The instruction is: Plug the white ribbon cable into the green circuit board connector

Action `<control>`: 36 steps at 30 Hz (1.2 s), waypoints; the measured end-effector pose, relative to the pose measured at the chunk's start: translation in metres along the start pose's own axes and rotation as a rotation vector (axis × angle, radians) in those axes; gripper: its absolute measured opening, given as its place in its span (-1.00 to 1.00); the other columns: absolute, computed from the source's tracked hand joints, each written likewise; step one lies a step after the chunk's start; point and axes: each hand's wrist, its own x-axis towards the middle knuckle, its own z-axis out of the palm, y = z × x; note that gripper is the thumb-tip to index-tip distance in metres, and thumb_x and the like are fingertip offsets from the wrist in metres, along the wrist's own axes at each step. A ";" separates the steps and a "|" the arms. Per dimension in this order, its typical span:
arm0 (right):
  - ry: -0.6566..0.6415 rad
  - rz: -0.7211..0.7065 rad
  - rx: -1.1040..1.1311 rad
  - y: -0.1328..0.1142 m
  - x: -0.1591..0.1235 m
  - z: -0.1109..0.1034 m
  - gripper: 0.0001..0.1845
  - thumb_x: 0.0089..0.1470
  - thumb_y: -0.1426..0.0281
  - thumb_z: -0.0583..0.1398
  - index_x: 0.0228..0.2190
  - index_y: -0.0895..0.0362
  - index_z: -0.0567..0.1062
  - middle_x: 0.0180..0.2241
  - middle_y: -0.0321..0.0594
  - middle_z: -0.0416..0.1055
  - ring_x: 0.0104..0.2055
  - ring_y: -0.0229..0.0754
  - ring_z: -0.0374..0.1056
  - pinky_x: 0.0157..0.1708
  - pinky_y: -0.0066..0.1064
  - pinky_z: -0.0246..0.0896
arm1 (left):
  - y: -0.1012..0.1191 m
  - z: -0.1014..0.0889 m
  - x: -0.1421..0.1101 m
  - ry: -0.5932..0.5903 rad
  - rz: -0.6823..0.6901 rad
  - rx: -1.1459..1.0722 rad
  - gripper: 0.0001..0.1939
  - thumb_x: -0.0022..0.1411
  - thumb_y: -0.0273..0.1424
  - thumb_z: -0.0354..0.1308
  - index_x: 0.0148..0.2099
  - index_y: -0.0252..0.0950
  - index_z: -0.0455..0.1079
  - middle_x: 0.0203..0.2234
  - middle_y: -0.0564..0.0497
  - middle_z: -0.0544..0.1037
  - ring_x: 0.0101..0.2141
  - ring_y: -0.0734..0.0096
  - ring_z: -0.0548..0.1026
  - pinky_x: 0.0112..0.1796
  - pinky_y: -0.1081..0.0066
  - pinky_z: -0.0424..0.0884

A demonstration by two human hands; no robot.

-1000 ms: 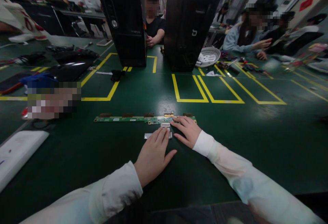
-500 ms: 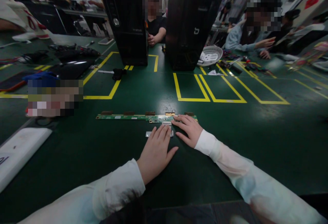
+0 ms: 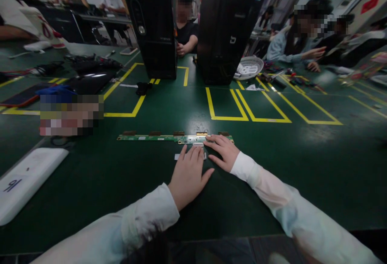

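Note:
A long, narrow green circuit board (image 3: 163, 138) lies flat across the table, with several brownish tabs along its far edge. A pale connector (image 3: 198, 144) sits on its near edge. My left hand (image 3: 190, 173) lies palm down with fingers stretched out over a flat whitish strip (image 3: 177, 156), which is mostly hidden beneath them; its fingertips reach close to the connector. My right hand (image 3: 222, 151) rests with spread fingers on the board's right part, covering some of it. Neither hand is closed round anything.
Two black computer towers (image 3: 154, 30) (image 3: 229, 34) stand at the back, with a person (image 3: 187, 34) between them. A white basket (image 3: 248, 68) is beside the right tower. Cables (image 3: 90, 62) and a white case (image 3: 33, 179) lie left. Yellow tape (image 3: 229, 117) marks the green table.
The view has shifted slightly, so most things appear a little further right. Both hands keep nearly the same pose at the board and the strip.

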 end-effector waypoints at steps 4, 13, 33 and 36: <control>-0.010 -0.005 -0.007 0.003 0.001 0.002 -0.50 0.23 0.23 0.06 0.14 0.15 0.32 0.15 0.03 0.25 0.20 0.04 0.13 0.16 0.05 0.08 | -0.011 0.001 -0.001 0.051 0.041 -0.057 -0.45 0.37 -0.14 -0.10 0.20 -0.43 0.26 0.13 -0.24 0.39 0.17 0.09 0.30 0.24 -0.03 0.05; -0.020 -0.031 -0.034 0.006 0.002 0.004 -0.49 0.24 0.23 0.06 0.16 0.16 0.30 0.16 0.05 0.23 0.22 0.01 0.10 0.17 0.00 0.08 | -0.047 -0.024 -0.005 0.090 0.093 -0.144 -0.57 0.40 -0.23 -0.12 0.18 -0.26 0.31 0.15 -0.13 0.37 0.17 0.16 0.29 0.16 0.05 0.26; 0.020 -0.051 -0.058 -0.009 0.006 0.002 -0.53 0.27 0.25 0.00 0.13 0.17 0.35 0.17 0.06 0.20 0.26 0.05 0.04 0.19 0.06 0.05 | -0.116 -0.014 -0.076 0.025 -0.071 0.048 -0.47 0.37 -0.14 -0.13 0.30 -0.20 0.17 0.27 -0.13 0.24 0.25 0.08 0.21 0.18 -0.05 0.17; 0.015 -0.078 -0.047 -0.020 0.011 0.003 -0.51 0.27 0.23 0.01 0.14 0.17 0.34 0.18 0.07 0.17 0.26 0.04 0.04 0.20 0.00 0.05 | -0.114 -0.012 -0.078 0.042 -0.085 0.050 -0.47 0.38 -0.14 -0.14 0.30 -0.20 0.17 0.27 -0.13 0.25 0.25 0.09 0.20 0.19 -0.05 0.16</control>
